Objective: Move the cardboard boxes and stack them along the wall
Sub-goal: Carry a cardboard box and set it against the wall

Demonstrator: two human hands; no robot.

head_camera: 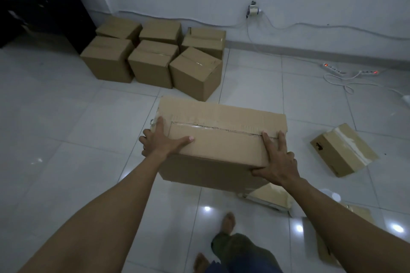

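A large taped cardboard box (221,131) is held above the tiled floor in front of me. My left hand (162,139) grips its left end, thumb on top and fingers curled round the side. My right hand (277,159) holds the near right corner, fingers spread on top and thumb on the front face. Several smaller cardboard boxes (155,55) stand in two rows against the far wall at the upper left.
A loose box (342,150) lies tilted on the floor to the right; more boxes (270,197) sit under my right arm. A dark cabinet (44,4) stands at the far left. Power strips and white cables (346,73) trail along the right wall. My bare feet (228,221) are below.
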